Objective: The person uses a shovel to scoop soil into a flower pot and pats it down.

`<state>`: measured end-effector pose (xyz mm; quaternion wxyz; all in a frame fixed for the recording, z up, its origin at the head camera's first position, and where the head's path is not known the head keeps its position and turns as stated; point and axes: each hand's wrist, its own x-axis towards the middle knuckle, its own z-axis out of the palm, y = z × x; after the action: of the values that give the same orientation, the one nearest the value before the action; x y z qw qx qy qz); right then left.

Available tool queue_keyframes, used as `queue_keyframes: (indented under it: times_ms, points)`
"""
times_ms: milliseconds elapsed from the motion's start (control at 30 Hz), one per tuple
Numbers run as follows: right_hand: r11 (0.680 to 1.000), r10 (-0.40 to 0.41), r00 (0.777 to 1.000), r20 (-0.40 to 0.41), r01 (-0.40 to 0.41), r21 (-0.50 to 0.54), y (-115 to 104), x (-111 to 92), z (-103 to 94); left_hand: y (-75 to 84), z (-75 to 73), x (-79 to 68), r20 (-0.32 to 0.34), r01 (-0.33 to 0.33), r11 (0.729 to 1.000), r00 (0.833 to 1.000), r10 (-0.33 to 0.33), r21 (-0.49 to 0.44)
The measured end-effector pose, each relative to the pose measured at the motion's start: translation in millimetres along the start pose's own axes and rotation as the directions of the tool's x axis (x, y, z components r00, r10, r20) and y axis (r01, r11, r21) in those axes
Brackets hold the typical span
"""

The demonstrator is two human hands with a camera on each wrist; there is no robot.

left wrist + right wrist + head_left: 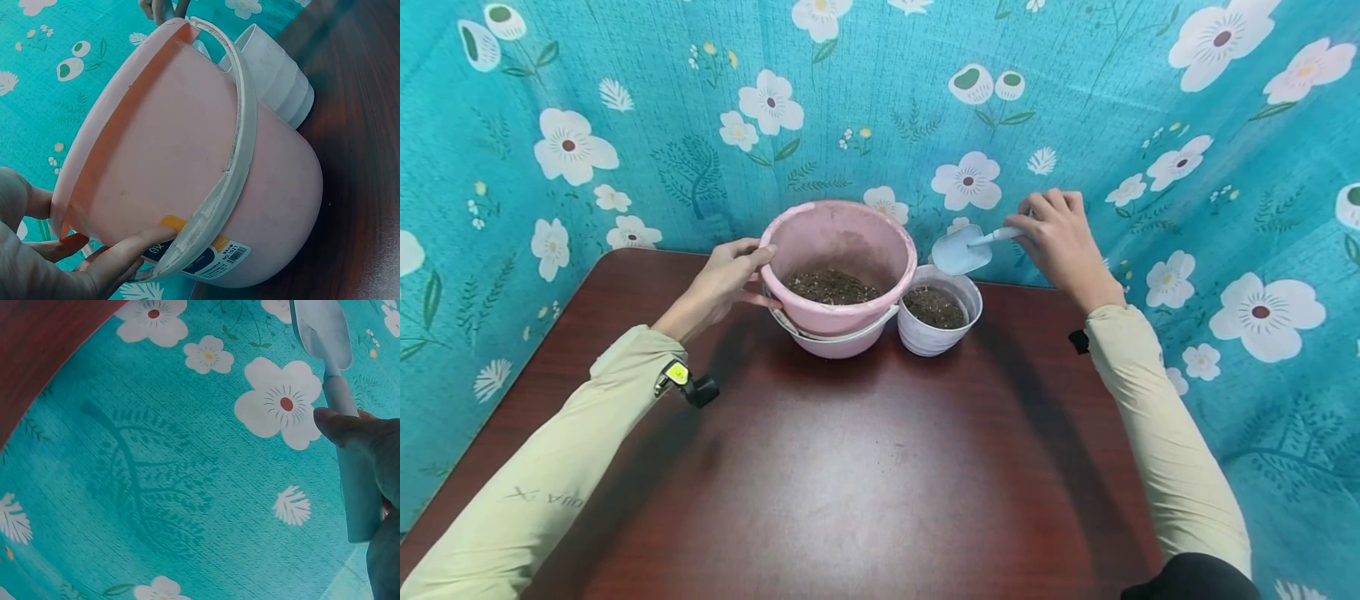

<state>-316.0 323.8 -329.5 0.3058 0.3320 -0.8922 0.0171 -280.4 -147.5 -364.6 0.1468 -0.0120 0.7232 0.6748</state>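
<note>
A pink bucket (838, 312) with dark soil (829, 287) in its bottom stands at the back of the table. My left hand (724, 279) grips its left rim, thumb on top and fingers against the outer wall, as the left wrist view also shows. Just right of the bucket is a white ribbed pot (934, 333), partly filled with soil (934, 307). Above the pot's back rim, my right hand (1063, 242) holds a light blue trowel (962, 248) by its handle, blade toward the pot. In the right wrist view the thumb lies across the trowel's handle (359, 494).
A pale carrying handle (247, 119) hangs around the bucket, and a label (219, 259) is stuck on its side. The dark reddish-brown table (850, 467) ends at a blue flowered cloth (865, 108) behind and on both sides.
</note>
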Motion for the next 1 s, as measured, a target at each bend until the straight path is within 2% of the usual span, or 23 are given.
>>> queue_keyframes:
  times_ms: [167, 400, 600, 833, 933, 1000]
  points:
    - [0.999, 0.007, 0.997, -0.078, -0.01, -0.034, -6.6, 8.2, -3.0, 0.8, -0.1, -0.1, -0.003, -0.005, 1.0, 1.0, 0.005, -0.006]
    - [0.998, 0.052, 0.972, -0.229, -0.043, 0.042, -24.1, 22.2, -0.1, -0.8, 0.9, 0.1, -0.006, -0.005, 1.0, 1.0, 0.005, -0.019]
    - [1.0, 0.021, 0.963, -0.27, -0.014, 0.027, -40.3, 39.6, 3.7, -0.7, 1.4, -1.0, -0.001, -0.017, 0.999, 1.0, 0.016, -0.03]
    - [0.998, -0.024, 0.95, -0.31, 0.007, -0.057, -65.2, 66.0, 11.5, 0.1, 0.8, -1.9, -0.005, -0.014, 1.0, 1.0, 0.014, -0.021]
    - [0.997, -0.06, 0.95, -0.307, 0.041, -0.068, -78.0, 77.9, 17.2, -0.4, 0.7, -1.8, -0.003, -0.013, 1.0, 1.0, 0.013, -0.013]
    - [0.995, -0.093, 0.957, -0.276, 0.077, -0.067, -87.1, 85.6, 21.6, -0.8, 0.6, -1.7, -0.003, -0.009, 1.0, 1.0, 0.009, -0.009]
